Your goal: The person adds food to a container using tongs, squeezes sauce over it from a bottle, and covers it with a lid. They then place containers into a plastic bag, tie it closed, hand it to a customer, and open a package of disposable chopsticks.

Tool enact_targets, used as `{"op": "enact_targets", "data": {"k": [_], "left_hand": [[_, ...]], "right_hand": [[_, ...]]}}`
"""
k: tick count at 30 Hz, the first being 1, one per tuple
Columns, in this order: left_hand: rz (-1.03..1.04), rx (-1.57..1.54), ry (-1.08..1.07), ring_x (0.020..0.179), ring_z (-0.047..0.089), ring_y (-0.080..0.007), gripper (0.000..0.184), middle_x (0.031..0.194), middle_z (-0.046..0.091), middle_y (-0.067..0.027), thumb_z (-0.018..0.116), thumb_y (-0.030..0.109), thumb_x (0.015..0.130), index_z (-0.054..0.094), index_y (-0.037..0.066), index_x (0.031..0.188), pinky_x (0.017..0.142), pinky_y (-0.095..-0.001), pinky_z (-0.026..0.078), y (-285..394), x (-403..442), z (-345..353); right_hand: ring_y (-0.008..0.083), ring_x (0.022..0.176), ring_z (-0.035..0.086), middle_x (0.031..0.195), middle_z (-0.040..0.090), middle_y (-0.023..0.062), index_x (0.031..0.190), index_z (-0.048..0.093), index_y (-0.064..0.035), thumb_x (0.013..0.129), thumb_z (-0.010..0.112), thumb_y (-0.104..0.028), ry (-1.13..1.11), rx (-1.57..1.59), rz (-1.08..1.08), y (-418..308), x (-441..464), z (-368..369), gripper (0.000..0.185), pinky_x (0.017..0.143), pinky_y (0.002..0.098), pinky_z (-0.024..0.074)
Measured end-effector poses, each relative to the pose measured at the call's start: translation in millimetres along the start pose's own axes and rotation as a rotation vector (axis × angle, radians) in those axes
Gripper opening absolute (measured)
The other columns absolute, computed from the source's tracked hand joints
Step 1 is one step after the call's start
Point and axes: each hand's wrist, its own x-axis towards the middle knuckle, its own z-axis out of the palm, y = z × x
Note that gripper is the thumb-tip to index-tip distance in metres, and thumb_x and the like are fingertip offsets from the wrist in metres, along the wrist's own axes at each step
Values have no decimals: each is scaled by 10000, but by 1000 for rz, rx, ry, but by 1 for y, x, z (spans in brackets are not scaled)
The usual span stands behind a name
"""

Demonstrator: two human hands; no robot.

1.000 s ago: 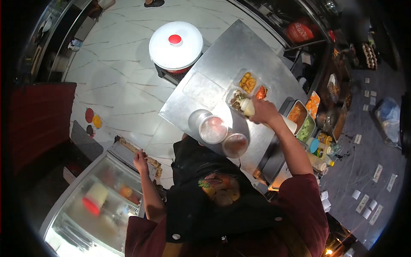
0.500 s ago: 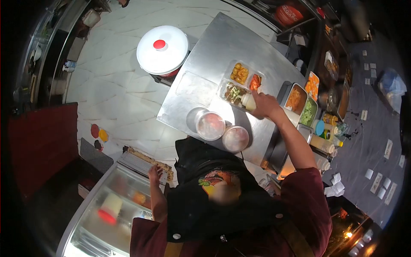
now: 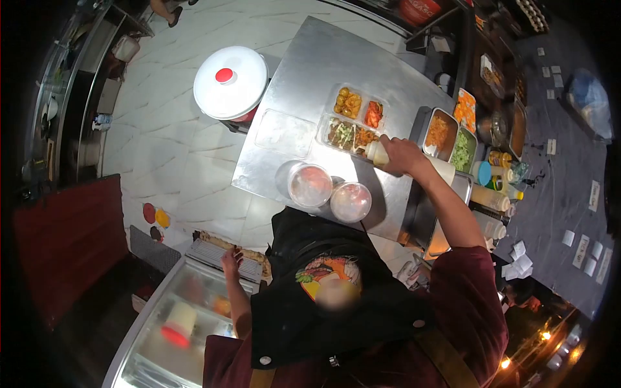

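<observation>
"Head view, upper centre: what do we find at the divided tray [image 3: 352, 119]?"

"We find our right hand [image 3: 402, 155] wrapped around a pale bottle [image 3: 375, 153], tilted low at the tray's edge. We judge the tilt aims its narrow end at the food, where pale streaks show."

"And the flat clear piece [image 3: 284, 132] left of it?"

"Apparently a lid, laid beside the tray for easy reach. Two round tubs [image 3: 310, 185] sit nearer us, leaving the tray accessible."

"Arm pose?"

"Right forearm slants up-left from the sleeve [image 3: 469, 271], palm downward. Lower left, our left hand [image 3: 231, 258] hangs by the slatted panel [image 3: 217, 254], fingers loosely bent; whether it grips anything, we cannot tell."
</observation>
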Motion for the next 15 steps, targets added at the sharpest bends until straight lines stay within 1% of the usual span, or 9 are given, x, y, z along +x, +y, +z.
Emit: {"op": "enact_targets", "data": {"k": [3, 7, 9, 10, 13, 15], "left_hand": [[68, 15, -55, 859, 708, -187, 343, 1000, 728, -57, 632, 334, 1008, 694, 56, 1200, 657, -320, 511, 14, 1, 0], [58, 45, -69, 856, 706, -182, 333, 990, 723, -45, 646, 352, 1006, 698, 85, 1198, 666, -314, 513, 19, 2, 4], [56, 52, -76, 857, 705, -180, 331, 989, 719, -38, 655, 366, 1000, 699, 104, 1197, 675, -315, 514, 13, 1, 4], [69, 42, -118, 870, 705, -176, 326, 999, 718, -34, 669, 394, 991, 694, 120, 1166, 685, -325, 515, 9, 2, 2], [18, 42, -98, 869, 705, -171, 315, 1000, 720, -30, 678, 409, 985, 687, 125, 1121, 684, -324, 512, -2, 0, 2], [4, 58, -102, 854, 706, -167, 302, 990, 722, -28, 685, 407, 982, 685, 128, 1096, 667, -319, 510, -7, -4, 2]], "right_hand": [[393, 1078, 711, 1155, 712, 213, 1322, 505, -54, 782, 780, -348, 51, -3, 41, 13, 3, 1, 673, 921, 511, 563], [378, 1073, 719, 1148, 716, 202, 1311, 510, -60, 795, 780, -367, 59, -22, 115, 30, 2, 4, 659, 896, 510, 576], [375, 1077, 718, 1149, 715, 199, 1316, 509, -64, 804, 779, -382, 71, -29, 103, 31, -4, 8, 661, 882, 527, 575], [373, 1079, 717, 1149, 715, 198, 1319, 508, -66, 808, 778, -389, 74, -32, 96, 29, -9, 11, 662, 875, 535, 575], [377, 1085, 713, 1155, 712, 196, 1325, 505, -71, 817, 777, -408, 21, -1, 74, 20, -21, 18, 668, 865, 545, 571], [383, 1083, 710, 1153, 710, 195, 1323, 503, -70, 830, 772, -432, 24, -20, 65, 20, -22, 26, 668, 868, 555, 564]]}}
